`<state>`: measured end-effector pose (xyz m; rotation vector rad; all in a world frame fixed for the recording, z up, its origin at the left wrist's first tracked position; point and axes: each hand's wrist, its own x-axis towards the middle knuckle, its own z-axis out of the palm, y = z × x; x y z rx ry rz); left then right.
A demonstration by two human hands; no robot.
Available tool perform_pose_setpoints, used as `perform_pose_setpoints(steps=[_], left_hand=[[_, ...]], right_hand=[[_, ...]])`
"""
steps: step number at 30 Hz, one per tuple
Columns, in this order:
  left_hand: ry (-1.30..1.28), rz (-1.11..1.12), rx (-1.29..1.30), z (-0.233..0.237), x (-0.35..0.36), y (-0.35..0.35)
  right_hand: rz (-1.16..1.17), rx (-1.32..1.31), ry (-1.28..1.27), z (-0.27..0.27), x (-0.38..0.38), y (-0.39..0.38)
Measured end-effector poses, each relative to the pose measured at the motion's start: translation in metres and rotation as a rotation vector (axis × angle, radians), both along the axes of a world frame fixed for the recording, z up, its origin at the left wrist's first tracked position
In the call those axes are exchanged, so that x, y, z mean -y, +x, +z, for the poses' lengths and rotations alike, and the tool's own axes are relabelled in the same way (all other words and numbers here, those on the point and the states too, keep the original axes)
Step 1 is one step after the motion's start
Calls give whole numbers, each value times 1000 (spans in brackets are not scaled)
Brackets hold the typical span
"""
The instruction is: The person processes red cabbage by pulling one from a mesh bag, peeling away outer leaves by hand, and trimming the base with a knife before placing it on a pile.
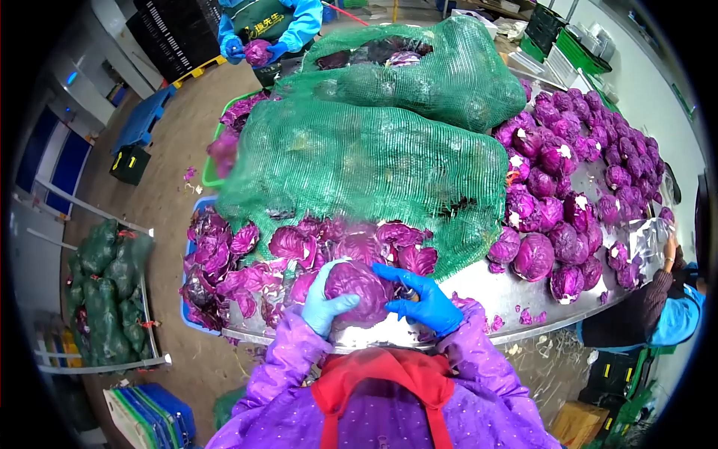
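A red cabbage (359, 292) is held just above the near edge of the metal table (467, 295). My left hand (327, 301), in a pale blue glove, grips the cabbage on its left side. In a darker blue glove, my right hand (428, 303) touches the cabbage's right side with its outstretched index finger. A small dark tool with a tan part (407, 293) sits in that hand's curled fingers; no blade can be made out. Loose purple outer leaves (293, 245) lie beyond and left of the cabbage.
Green mesh sacks (366, 161) of cabbages fill the table's middle. Trimmed cabbages (561, 187) are piled on the right. A blue crate (200, 303) of leaves stands at the left edge. One co-worker (271, 34) holds a cabbage opposite; another person's sleeve (632, 307) is at right.
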<state>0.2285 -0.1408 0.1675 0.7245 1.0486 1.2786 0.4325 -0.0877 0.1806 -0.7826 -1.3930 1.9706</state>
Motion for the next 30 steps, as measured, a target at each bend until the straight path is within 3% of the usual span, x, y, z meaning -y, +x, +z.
perform_pose_setpoints(steps=[2, 6, 9, 12, 14, 16, 18, 21, 22, 23, 24, 30], left_hand=[[38, 5, -106, 0, 3, 8], [122, 1, -251, 3, -1, 13], [129, 1, -340, 13, -1, 14], [287, 73, -463, 3, -1, 12], [388, 164, -417, 2, -1, 9], [371, 270, -251, 0, 0, 6], [309, 361, -110, -8, 5, 2], [165, 391, 508, -35, 7, -4], [148, 345, 625, -25, 1, -2], [117, 328, 716, -14, -4, 2], [86, 310, 808, -6, -6, 7], [-325, 214, 835, -13, -1, 20]], right_hand=[[-54, 25, -16, -5, -3, 4], [-167, 251, 268, -7, -2, -1], [-267, 476, 671, -5, 0, -4], [-406, 410, 350, -23, -5, -2], [-627, 218, -54, -60, -20, 5], [-563, 521, -25, -83, -26, 25], [-601, 308, -17, -92, -20, 27], [-582, 168, -12, -56, -14, 6], [-559, 100, -22, -44, -11, -2], [-476, 90, 32, -37, -9, -8], [-331, 141, -70, -17, -8, -9], [-133, 19, -47, -7, -9, -26]])
